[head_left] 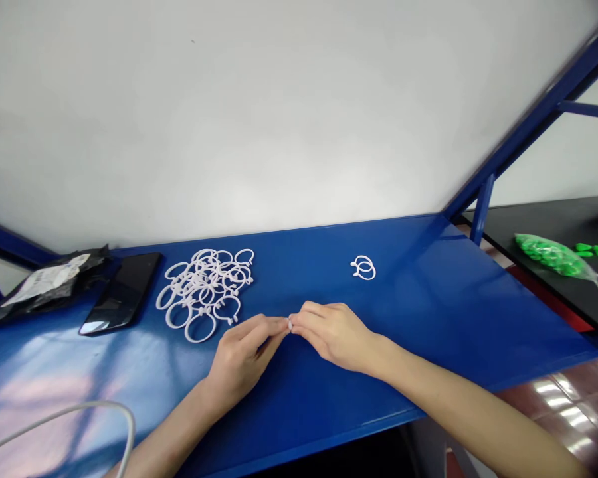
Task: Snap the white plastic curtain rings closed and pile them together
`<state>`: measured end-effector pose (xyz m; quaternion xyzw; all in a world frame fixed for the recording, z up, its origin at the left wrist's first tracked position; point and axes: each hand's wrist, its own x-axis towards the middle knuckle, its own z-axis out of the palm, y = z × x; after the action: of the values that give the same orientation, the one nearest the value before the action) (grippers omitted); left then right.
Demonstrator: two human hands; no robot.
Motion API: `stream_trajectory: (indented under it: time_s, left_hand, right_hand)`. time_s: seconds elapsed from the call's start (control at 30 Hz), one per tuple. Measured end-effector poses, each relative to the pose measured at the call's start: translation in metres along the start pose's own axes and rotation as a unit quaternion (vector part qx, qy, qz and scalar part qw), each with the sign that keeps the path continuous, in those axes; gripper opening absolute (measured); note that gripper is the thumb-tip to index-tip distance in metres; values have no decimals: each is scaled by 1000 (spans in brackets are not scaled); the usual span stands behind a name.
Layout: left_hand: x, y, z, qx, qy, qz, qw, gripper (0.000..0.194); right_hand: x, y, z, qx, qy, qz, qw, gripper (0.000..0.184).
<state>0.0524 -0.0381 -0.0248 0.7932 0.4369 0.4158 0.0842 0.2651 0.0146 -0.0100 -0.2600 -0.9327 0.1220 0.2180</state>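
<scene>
The grip of the left hand [244, 352] is pinched closed, as is that of the right hand [336, 332], both on a white piece [290, 325], mostly hidden, over the desk [303, 265]. White rings [204, 290] lie heaped to the left; two rings [365, 261] overlap at right. Beside a phone [122, 292], a black package [62, 296] bears a white label [44, 280], its print too small to read.

A small white piece [290, 325] — mostly hidden, its full shape unclear — sits pinched between the fingertips of the left hand [249, 345] and the right hand [336, 332]. A loose heap of thin white rings [202, 284] lies to its left, overlapping and tangled, several with small knobbed ends. Two more white rings [364, 261] lie flat at right, overlapping — knobs facing left.
</scene>
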Motion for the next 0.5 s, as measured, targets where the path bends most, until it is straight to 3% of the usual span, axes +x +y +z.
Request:
stream_trajectory:
  time_s: [0.1,0.2,0.3,0.37,0.5]
  left_hand:
    - [7,-5,-5,46,-31,10,998,14]
    - [16,-17,-15,177,-27,-5,984,17]
    - [18,-33,-27,326,7,-70,943,23]
    - [17,-42,-31,393,-3,-94,915,27]
    - [13,-51,-33,449,-53,-104,886,28]
  right_hand:
    - [4,2,0,-24,9,10,1000,33]
    - [8,7,-10,-111,-16,100,989,29]
    - [10,19,-29,-216,-62,242,944,26]
    - [8,29,-43,-258,-77,316,910,26]
    - [-1,46,-65,-265,-92,385,879,20]
